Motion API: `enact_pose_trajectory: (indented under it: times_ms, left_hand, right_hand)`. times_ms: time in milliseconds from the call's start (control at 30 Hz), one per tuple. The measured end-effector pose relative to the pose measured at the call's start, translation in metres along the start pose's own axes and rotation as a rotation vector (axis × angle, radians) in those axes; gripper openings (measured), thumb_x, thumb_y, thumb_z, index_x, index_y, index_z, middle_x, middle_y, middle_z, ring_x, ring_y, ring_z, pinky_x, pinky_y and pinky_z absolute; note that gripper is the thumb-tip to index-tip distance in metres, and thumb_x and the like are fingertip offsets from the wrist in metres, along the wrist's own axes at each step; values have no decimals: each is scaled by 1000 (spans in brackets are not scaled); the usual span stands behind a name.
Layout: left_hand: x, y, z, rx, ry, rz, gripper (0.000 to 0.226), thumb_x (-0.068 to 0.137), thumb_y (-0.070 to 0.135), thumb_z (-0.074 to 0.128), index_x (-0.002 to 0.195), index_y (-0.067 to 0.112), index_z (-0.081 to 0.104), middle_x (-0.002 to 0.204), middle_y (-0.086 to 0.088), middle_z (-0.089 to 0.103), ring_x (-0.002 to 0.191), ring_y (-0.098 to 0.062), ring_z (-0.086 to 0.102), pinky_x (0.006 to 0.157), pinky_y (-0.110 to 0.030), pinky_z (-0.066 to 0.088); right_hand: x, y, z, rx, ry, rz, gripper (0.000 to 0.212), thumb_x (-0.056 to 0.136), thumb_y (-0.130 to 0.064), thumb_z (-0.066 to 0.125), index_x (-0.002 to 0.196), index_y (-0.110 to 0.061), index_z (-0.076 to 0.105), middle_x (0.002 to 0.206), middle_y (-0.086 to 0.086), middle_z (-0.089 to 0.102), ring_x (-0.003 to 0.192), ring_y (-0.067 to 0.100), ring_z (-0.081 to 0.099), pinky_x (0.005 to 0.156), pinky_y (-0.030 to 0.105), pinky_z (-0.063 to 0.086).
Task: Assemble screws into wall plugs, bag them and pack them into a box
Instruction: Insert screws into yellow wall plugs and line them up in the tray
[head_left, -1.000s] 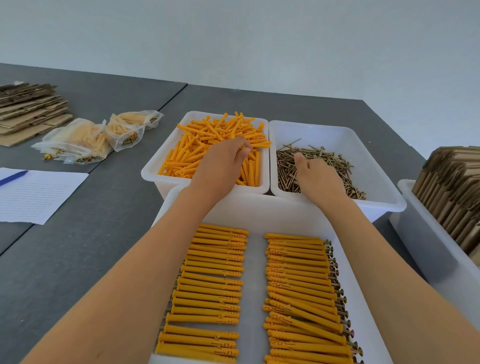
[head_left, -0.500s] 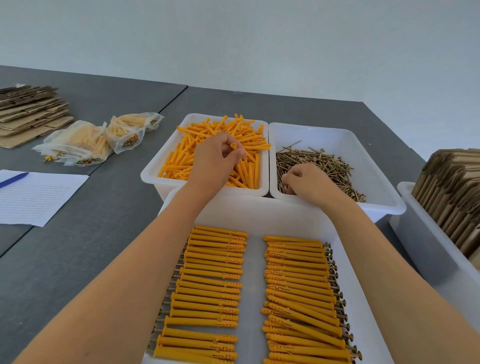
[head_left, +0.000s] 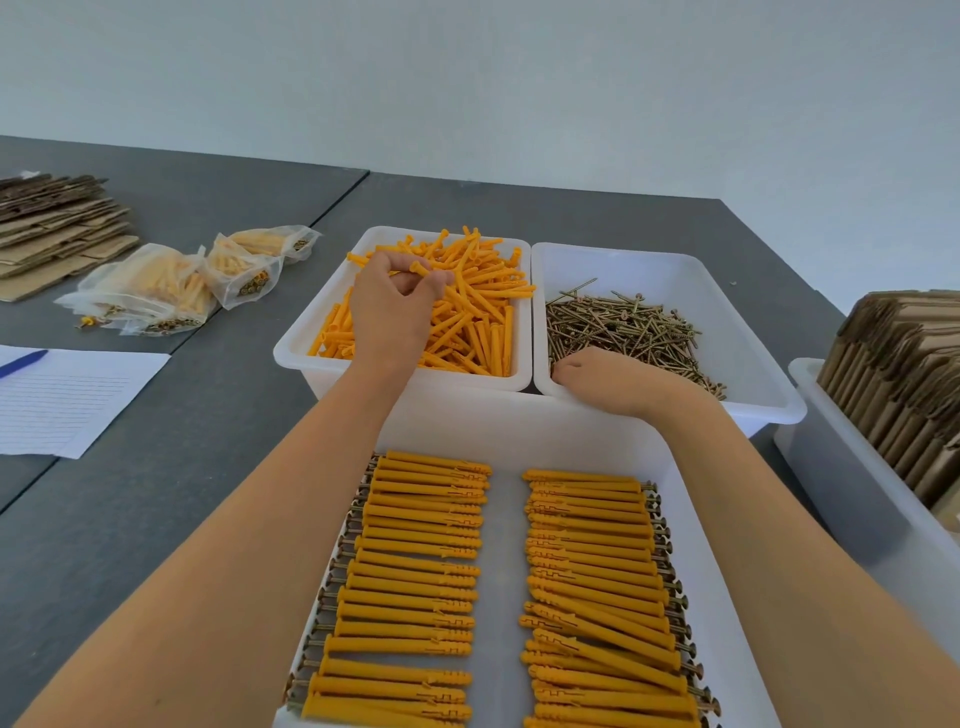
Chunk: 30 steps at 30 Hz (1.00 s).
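Left hand (head_left: 390, 306) pinching orange wall plug (head_left: 422, 268); right hand (head_left: 602, 376), curled in screws (head_left: 623, 325), grip unclear; bagged sets (head_left: 171, 283) at ten o'clock.

One head-worn camera looks forward and down from close above the near white plastic tray (head_left: 519, 431), across the dark grey table (head_left: 156, 519) to the pale wall (head_left: 467, 78) beyond.

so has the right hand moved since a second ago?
Yes. The right hand has pulled back toward the near rim of the screw bin, fingers now curled.
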<state>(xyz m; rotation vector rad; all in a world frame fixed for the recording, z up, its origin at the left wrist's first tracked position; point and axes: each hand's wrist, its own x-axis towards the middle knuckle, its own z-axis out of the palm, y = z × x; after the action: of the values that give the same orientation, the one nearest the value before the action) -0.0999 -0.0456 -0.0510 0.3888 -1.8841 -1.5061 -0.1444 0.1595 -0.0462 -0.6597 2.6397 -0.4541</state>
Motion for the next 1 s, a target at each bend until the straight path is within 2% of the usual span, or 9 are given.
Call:
enact_pose_trajectory:
  times_ms: [67,167,300,367,467,633,767,933,1000]
  left_hand:
    - [2,0,0,4,-3,-17,15,92,19,66,101,14,55,84,8,75,79,4,68,65,-9,48]
    - [4,-1,-1,-35,-12,-57,14,93,20,64,100,12,54,85,5,75,70,1,64,64,-16,50]
    - [4,-2,-1,-50,-16,-47,17,97,24,60,97,7,59,83,3,74,62,-1,57,61,-18,47]
    - [4,-2,0,-53,-32,-33,25,100,28,54,95,5,63,81,3,73,60,-2,53,59,-19,46]
    - [5,-1,0,-60,-49,-17,35,104,34,44,82,15,65,71,4,68,55,-4,49,55,-19,44]
    - [4,-2,0,9,-115,24,34,104,34,44,87,19,68,63,8,62,50,-2,46,51,-18,39]
    - [-4,1,5,164,-211,194,21,99,31,50,93,23,69,67,9,63,59,1,54,56,-11,44]
    - [-18,0,12,533,-525,465,14,97,35,56,99,27,68,82,9,66,79,-11,61,71,-36,53]
    - [-18,-1,13,578,-580,509,14,96,33,58,100,26,69,86,10,66,82,-9,59,74,-37,52]
  right_hand:
    - [-2,2,0,79,27,-25,41,105,-25,35,66,-19,43,67,-2,44,64,15,43,63,28,34]
    - [-6,2,-1,110,30,-49,44,105,-27,37,63,-16,39,61,-1,39,56,14,37,60,29,32]
    - [-12,-3,-6,165,54,-68,40,101,-18,40,62,-16,33,59,-1,32,53,13,27,55,27,27]
    - [-13,-7,-8,150,32,-59,33,100,-11,37,68,-15,37,67,0,35,59,13,29,57,25,28]
    - [-14,-8,-14,143,18,-37,22,98,-9,39,79,-12,47,76,2,43,65,13,35,61,22,32]
    - [-18,-1,-16,234,-7,-90,28,92,1,41,81,-16,60,82,-5,54,73,7,46,65,21,35]
    - [-15,0,-13,328,213,-121,26,91,3,46,91,-18,60,91,8,65,80,19,57,73,32,48]
    - [-10,-6,-7,419,540,-171,22,93,2,48,87,-14,62,75,0,67,65,12,57,65,24,46]
    - [-10,-9,-6,496,699,-183,20,94,1,47,90,-10,63,73,2,68,62,7,57,66,21,47]
